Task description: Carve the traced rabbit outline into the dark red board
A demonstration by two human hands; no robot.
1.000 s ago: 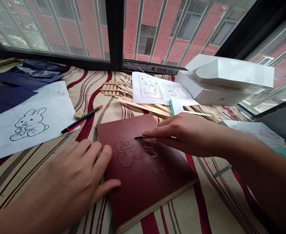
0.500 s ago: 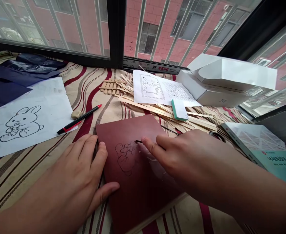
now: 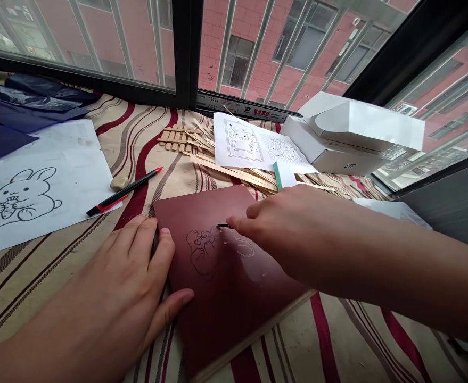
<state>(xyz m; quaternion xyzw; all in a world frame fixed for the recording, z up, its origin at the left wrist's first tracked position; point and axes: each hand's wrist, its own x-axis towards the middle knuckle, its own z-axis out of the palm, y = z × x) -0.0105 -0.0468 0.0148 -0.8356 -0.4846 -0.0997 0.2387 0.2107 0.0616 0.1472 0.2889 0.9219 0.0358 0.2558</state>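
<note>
- Head view, centre: dark red board (image 3: 234,324) on the striped cloth (image 3: 74,255), bearing a faint rabbit outline (image 3: 202,240).
- Toward 1 o'clock of the board: right hand (image 3: 271,226), fingers pinched closed around a slim dark tool (image 3: 223,226); tip points to 9 o'clock, over the outline.
- At 9 o'clock: left hand (image 3: 124,274), spread loosely, gripping nothing, thumb over the board's edge.
- At 10 o'clock: paper rabbit drawing (image 3: 30,194); black pen (image 3: 125,191) across its corner.
- At 12 o'clock: wooden sticks (image 3: 241,174).

The left hand (image 3: 116,282) lies palm down at lower left, thumb (image 3: 172,311) spread. The right hand (image 3: 277,226) pinches near the centre, its forearm (image 3: 385,260) slanting from the right edge.
</note>
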